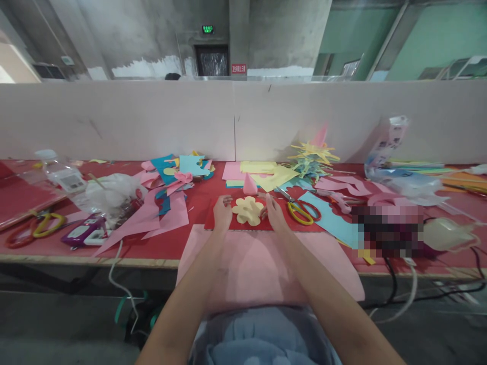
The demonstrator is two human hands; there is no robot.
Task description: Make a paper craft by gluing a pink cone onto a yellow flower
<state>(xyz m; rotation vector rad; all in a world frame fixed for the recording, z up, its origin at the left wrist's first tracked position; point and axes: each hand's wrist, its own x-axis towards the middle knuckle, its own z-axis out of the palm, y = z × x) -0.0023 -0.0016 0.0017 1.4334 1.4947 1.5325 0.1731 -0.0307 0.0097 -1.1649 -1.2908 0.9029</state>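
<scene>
A long, pale board wall (pixel 114 116) goes right across the upper part of the frame, behind a red tabletop (pixel 207 187) that spans the middle. A big pink paper sheet (pixel 258 263) lies low in the middle, at the front of the tabletop and hanging down over its edge. Just above it is a flat red board (pixel 294 224), with both hands by it. A long light blue paper sheet (pixel 338 219) slants down to the right of the board. A clear plastic bottle with a white cap (pixel 61 172) is at the left side of the frame. The left hand (pixel 223 214) is loose and a bit curled, at the left side of the flower. The right hand (pixel 274 215) is loose too, at the flower's right side. I cannot tell if any fingers touch the flower. To the right of that hand lie scissors with yellow and red handles (pixel 291 199), open, with the blades pointing up and left. The pale yellow paper flower with round petals (pixel 248 210) lies flat on the red board, in the middle of the frame, between the hands. A small pink pointy cone (pixel 249 185) stands just behind the flower.
</scene>
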